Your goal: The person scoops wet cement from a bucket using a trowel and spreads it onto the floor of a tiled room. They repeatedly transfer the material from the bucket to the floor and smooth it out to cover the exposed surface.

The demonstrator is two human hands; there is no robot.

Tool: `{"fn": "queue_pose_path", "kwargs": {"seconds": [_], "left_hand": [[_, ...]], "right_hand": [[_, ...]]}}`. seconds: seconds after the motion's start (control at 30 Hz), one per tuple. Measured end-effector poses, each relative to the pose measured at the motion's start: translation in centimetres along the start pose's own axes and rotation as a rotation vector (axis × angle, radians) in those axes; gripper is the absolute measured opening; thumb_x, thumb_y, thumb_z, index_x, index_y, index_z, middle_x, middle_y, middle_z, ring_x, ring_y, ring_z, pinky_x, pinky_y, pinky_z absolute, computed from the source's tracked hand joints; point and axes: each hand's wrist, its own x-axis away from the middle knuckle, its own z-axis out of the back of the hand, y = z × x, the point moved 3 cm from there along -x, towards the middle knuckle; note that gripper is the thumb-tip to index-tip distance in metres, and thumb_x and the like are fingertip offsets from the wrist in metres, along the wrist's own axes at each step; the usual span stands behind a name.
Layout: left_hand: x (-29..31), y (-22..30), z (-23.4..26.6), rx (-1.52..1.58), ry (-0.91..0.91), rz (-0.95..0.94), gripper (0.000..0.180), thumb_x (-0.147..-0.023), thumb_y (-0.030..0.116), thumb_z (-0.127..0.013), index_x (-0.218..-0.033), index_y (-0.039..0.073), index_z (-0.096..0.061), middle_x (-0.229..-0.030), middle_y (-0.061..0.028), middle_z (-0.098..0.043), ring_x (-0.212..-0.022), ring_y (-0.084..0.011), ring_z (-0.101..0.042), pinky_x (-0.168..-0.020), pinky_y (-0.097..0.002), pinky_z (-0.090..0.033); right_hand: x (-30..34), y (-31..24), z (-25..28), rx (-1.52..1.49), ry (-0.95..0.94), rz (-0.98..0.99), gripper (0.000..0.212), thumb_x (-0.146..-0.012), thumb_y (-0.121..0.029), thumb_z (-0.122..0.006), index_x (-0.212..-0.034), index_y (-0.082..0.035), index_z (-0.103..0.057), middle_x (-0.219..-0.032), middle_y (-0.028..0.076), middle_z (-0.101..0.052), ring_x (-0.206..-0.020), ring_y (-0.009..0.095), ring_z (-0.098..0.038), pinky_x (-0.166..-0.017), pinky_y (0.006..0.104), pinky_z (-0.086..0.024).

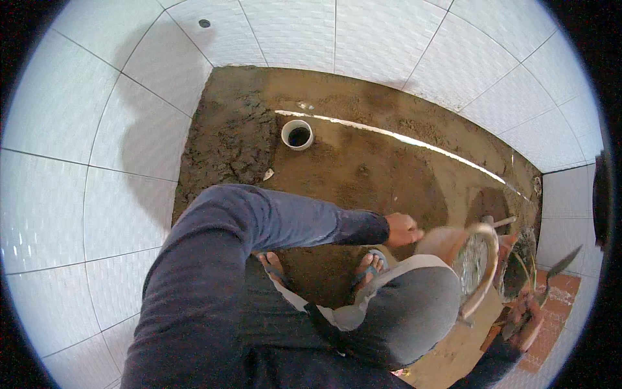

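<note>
My left hand (pixel 403 229) is stretched out across my body, low over the damp floor, with its fingers curled in. Whatever they may hold is hidden. Just right of it is a round, brownish, blurred shape (pixel 438 244), which I cannot make out. Beside that is a bucket (pixel 491 254) with a pale curved rim and something wet and shiny inside. At the lower right my right hand (pixel 526 319) is closed around a trowel (pixel 562 262), its pointed grey blade tilted up and away from me.
A white pipe end (pixel 289 135) stands up from the floor. Behind it a pale strip (pixel 402 137) runs across the mortar. Rough dark mortar (pixel 223 139) lies at the left corner. Tiled walls (pixel 52 201) enclose the floor. Reddish bricks (pixel 556 305) lie by my right hand.
</note>
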Motion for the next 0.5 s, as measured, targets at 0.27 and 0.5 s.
{"fn": "queue_pose_path", "kwargs": {"seconds": [0.27,0.5], "left_hand": [[2.0,0.9,12.1,-0.019,1.196,0.127,0.031,-0.092,0.021,-0.054,-0.114,0.001,-0.063,-0.111,-0.0226,-0.065,-0.106,-0.0388,-0.060,-0.094,-0.0449,-0.046],[2.6,3.0,19.3,0.351,1.128,-0.208,0.047,-0.101,0.038,-0.041,-0.123,0.000,-0.060,-0.123,-0.0196,-0.062,-0.115,-0.0332,-0.056,-0.100,-0.0392,-0.042]], "right_hand": [[-6.2,5.3,-18.2,0.010,-0.367,-0.166,0.027,-0.084,-0.015,-0.060,-0.104,0.002,-0.066,-0.083,0.000,-0.058,-0.070,0.008,-0.051,-0.056,0.0206,-0.038],[-7.7,5.4,-30.3,0.403,-0.791,0.120,0.028,-0.085,-0.019,-0.065,-0.106,-0.001,-0.068,-0.096,0.017,-0.070,-0.087,0.024,-0.070,-0.074,0.0323,-0.052]]}}
